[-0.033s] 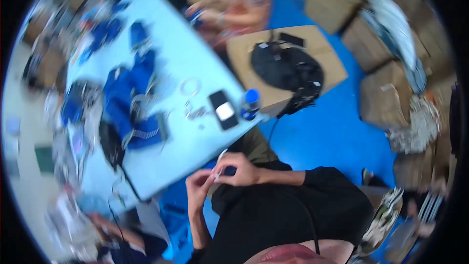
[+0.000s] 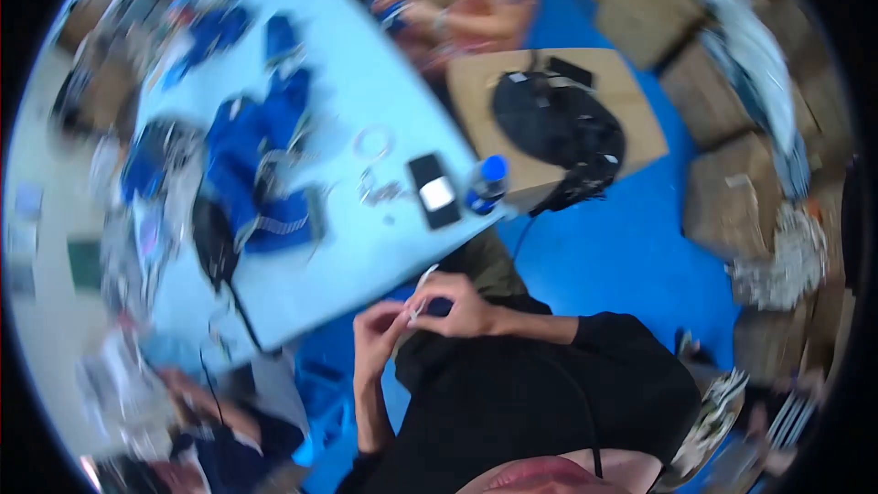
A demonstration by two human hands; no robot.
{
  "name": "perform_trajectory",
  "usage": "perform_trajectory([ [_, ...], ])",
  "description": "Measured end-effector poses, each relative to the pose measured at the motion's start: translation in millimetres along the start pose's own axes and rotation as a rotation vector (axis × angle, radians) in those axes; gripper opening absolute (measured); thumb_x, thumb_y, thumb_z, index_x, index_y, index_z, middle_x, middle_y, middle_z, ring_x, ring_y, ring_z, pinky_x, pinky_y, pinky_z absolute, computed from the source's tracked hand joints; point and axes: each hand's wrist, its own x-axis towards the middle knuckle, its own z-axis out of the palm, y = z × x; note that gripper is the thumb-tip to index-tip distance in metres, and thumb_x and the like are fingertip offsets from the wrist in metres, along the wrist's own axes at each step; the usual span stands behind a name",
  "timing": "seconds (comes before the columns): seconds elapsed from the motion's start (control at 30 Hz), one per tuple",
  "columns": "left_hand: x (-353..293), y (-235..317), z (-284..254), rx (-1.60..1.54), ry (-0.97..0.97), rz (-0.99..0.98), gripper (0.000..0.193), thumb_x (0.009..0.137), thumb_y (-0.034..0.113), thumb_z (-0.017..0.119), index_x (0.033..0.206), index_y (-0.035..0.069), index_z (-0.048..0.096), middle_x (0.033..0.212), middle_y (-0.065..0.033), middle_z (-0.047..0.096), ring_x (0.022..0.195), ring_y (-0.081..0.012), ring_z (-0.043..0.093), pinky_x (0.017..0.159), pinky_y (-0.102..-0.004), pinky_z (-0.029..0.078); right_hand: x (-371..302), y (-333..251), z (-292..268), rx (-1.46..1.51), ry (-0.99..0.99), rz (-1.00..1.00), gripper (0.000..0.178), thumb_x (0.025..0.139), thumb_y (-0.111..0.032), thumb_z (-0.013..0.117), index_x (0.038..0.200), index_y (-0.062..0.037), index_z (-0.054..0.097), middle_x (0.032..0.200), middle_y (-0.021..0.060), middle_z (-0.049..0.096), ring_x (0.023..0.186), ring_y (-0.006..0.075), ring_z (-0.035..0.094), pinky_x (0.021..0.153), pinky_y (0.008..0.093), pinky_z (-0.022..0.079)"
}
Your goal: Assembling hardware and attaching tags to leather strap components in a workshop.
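Note:
Over my lap, close to the near edge of the pale table (image 2: 347, 284), both hands are brought together. My left hand (image 2: 375, 340) is closed in a pinch on a small, thin white strip (image 2: 429, 274). Thumb and fingers of my right hand (image 2: 465, 306) form a ring and pinch the same strip, one end of which sticks up past the fingers. Its exact kind is too small and blurred to tell. Nearest to the hands on the table lie a dark phone (image 2: 423, 169) with a white patch and a blue-capped bottle (image 2: 487, 185).
Blue fabric pieces (image 2: 240, 160), a black pouch (image 2: 212, 242) and a clear ring (image 2: 373, 141) lie on the table. A cardboard box (image 2: 636, 110) carries a black bag (image 2: 558, 119). One co-worker (image 2: 485, 9) sits across, another (image 2: 233, 439) at lower left. Cartons (image 2: 722, 192) line the right.
The view has shifted slightly, so the table and box appear farther right. Both hands keep the same pinch, a little higher in the picture.

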Motion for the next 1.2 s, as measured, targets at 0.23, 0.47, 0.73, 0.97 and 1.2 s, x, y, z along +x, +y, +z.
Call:
perform_trajectory([
  [0.23,-22.4,-0.4,12.4,-0.168,0.096,-0.002,0.011,0.103,0.010,0.070,0.104,0.000,0.072,0.096,-0.0016,0.070,0.082,-0.0076,0.064,0.071,-0.0236,0.053,12.3,-6.3,-1.0,-0.042,-0.167,0.046,0.029,0.078,-0.002,0.088,0.104,-0.0017,0.074,0.101,0.0113,0.073,0.089,0.0220,0.072,0.075,0.0312,0.059],
  [0.47,-25.4,34.7,18.0,0.140,0.135,0.132,0.011,0.099,0.009,0.072,0.102,-0.002,0.073,0.099,-0.0053,0.067,0.086,-0.0092,0.062,0.074,-0.0243,0.050,20.4,-21.9,-5.4,-0.179,-0.170,-0.030,0.026,0.076,0.005,0.086,0.099,0.0002,0.074,0.094,0.0120,0.076,0.084,0.0228,0.073,0.076,0.0323,0.059],
  [0.73,-25.4,41.8,18.5,0.134,0.065,0.147,0.010,0.098,0.005,0.072,0.105,-0.003,0.073,0.103,-0.0090,0.069,0.086,-0.0137,0.067,0.075,-0.0271,0.055,13.2,-7.4,-12.5,-0.079,-0.187,-0.051,0.031,0.075,0.009,0.087,0.102,0.0023,0.073,0.092,0.0119,0.073,0.084,0.0184,0.070,0.075,0.0285,0.056],
  [0.97,-31.1,45.5,25.6,0.180,0.147,0.204,0.009,0.096,0.000,0.072,0.104,-0.004,0.074,0.101,-0.0095,0.071,0.086,-0.0149,0.069,0.075,-0.0274,0.056,12.5,-3.8,-8.3,-0.097,-0.120,-0.098,0.029,0.073,0.004,0.089,0.098,0.0005,0.074,0.090,0.0128,0.076,0.079,0.0221,0.073,0.071,0.0300,0.056],
  [1.2,-36.8,32.8,31.3,0.275,0.270,0.261,0.011,0.089,-0.005,0.076,0.099,-0.001,0.077,0.094,-0.0107,0.073,0.083,-0.0176,0.071,0.073,-0.0284,0.056,2.5,-0.7,-6.6,0.018,-0.165,0.003,0.028,0.076,0.010,0.086,0.101,0.0035,0.074,0.094,0.0121,0.074,0.084,0.0179,0.072,0.076,0.0289,0.058],
])
